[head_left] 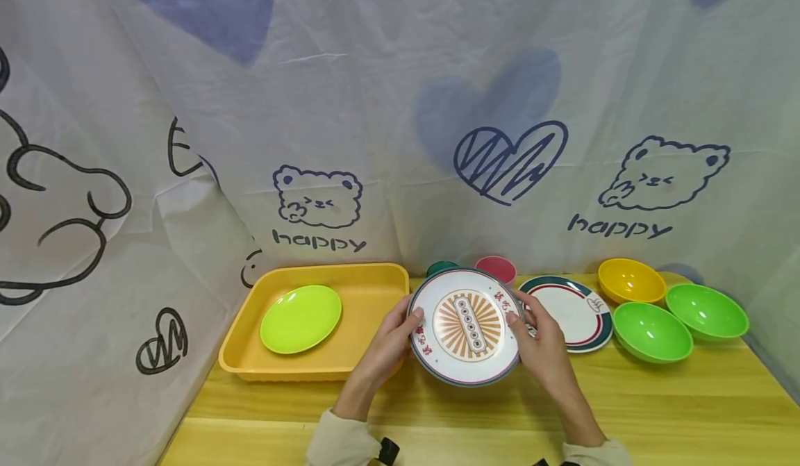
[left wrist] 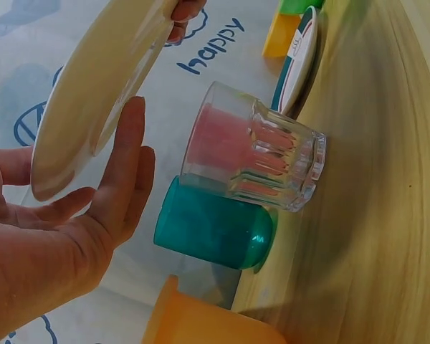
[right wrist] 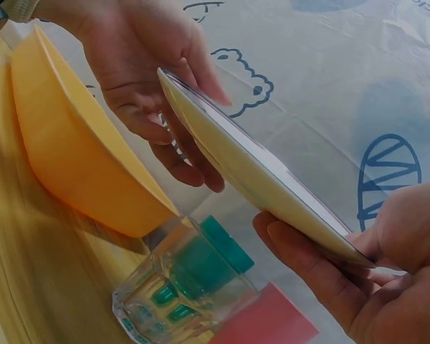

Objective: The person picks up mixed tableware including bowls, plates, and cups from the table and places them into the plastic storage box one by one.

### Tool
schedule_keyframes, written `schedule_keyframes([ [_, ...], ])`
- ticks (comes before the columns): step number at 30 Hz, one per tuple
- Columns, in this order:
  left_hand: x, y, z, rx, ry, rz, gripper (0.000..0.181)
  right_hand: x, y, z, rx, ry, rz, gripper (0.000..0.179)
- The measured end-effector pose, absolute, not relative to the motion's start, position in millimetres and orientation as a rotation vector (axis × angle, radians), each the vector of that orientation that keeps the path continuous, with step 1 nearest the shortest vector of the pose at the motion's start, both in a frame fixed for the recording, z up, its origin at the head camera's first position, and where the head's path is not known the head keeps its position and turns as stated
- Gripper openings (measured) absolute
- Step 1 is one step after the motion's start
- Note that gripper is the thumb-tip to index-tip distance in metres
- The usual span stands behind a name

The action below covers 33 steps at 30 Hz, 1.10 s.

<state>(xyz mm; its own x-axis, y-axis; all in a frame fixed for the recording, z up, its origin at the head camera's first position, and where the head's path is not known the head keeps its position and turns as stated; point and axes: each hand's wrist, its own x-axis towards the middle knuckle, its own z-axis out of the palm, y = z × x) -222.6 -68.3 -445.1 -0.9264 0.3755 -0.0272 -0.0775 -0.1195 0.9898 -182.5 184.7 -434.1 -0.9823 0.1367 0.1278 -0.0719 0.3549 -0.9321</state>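
Note:
Both hands hold a white plate [head_left: 445,367] with an orange sunburst and red characters, raised above the table and tilted toward the head camera. My left hand [head_left: 386,341] grips its left edge, thumb on the face and fingers underneath. On the opposite edge my right hand [head_left: 545,344] pinches the rim the same way, as the right wrist view shows. Below the plate stands a clear glass tumbler [left wrist: 283,154], hidden from the head view. Beside it are a teal cup [left wrist: 211,222] and a pink cup [right wrist: 269,319], seen partly through the glass.
To the left, a yellow-orange tray [head_left: 375,320] contains a lime-green plate [head_left: 301,319]. At right lie a white plate with a green rim [head_left: 559,306], a yellow bowl [head_left: 631,280] and two green bowls [head_left: 653,332]. A printed cloth [head_left: 400,139] hangs behind the wooden table [head_left: 706,410].

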Motion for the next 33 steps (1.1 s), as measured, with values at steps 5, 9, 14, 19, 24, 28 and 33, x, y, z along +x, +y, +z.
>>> schedule_keyframes([
  [5, -221.8, -68.7, -447.4, 0.335, 1.870, 2.102, 0.048, -182.0, 182.6, -433.4, -0.062, -2.445, 1.699, 0.046],
  [9, -221.9, -69.2, -448.7, 0.333, 1.871, 2.104, 0.050, -181.5, 181.5, -433.4, -0.062, -2.445, 1.716, 0.046],
  [14, -222.1, -69.9, -449.7, 0.313, 1.876, 2.082, 0.050, -181.6, 182.1, -434.8, -0.038, -2.438, 1.712, 0.045],
  [19, -219.8, -71.8, -449.1, 0.324, 1.887, 2.061, 0.050, -182.5, 183.5, -437.2, 0.002, -2.430, 1.710, 0.045],
  [24, -217.1, -73.4, -449.1, 0.369, 1.903, 2.033, 0.051, -183.4, 185.2, -439.2, 0.042, -2.430, 1.702, 0.045],
  [28, -216.1, -74.6, -449.3, 0.367, 1.905, 2.034, 0.051, -183.9, 186.2, -440.2, 0.089, -2.408, 1.718, 0.044],
  [33, -215.4, -75.8, -447.9, 0.360, 1.888, 2.055, 0.049, -184.1, 186.5, -440.1, 0.106, -2.425, 1.708, 0.046],
])
